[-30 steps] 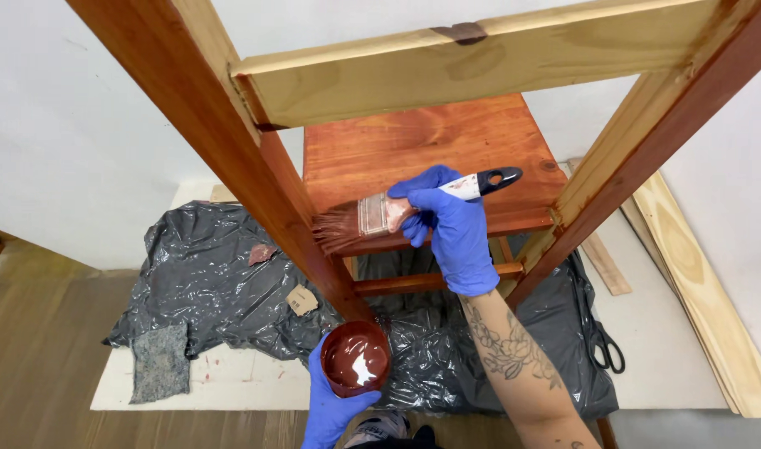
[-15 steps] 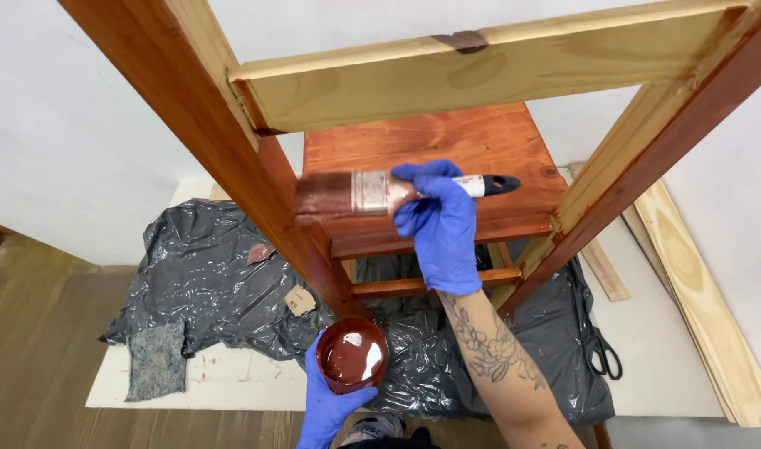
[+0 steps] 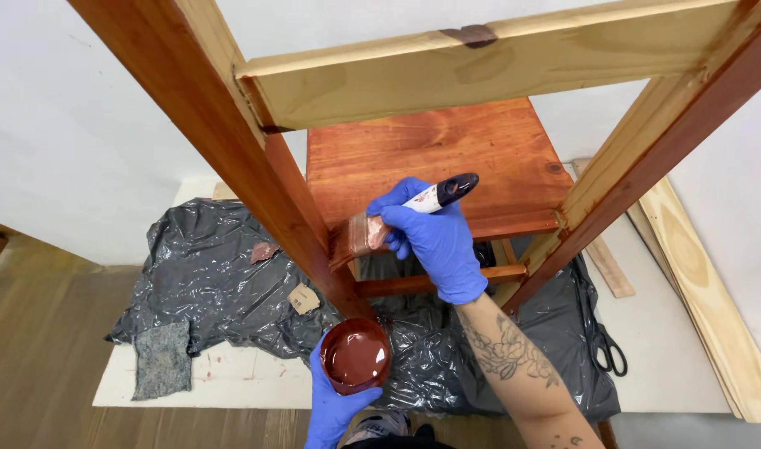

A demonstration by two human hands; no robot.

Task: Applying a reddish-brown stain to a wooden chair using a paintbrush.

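Bowl (image 3: 355,355) of red-brown stain is sitting near the bottom edge, cupped from below by the gloved left hand (image 3: 335,405), fingers curling round it; the liquid is filling it nearly to the rim. The gloved right hand (image 3: 430,235) is gripping a brush (image 3: 397,218) by its black-tipped handle, bristles pressing against the near edge of the chair seat (image 3: 434,162) beside the left leg (image 3: 231,150). The seat is showing glossy red stain; the top rail (image 3: 480,71) is remaining pale bare wood. Black plastic (image 3: 206,274) is lying beneath, with scissors (image 3: 601,337) at the right
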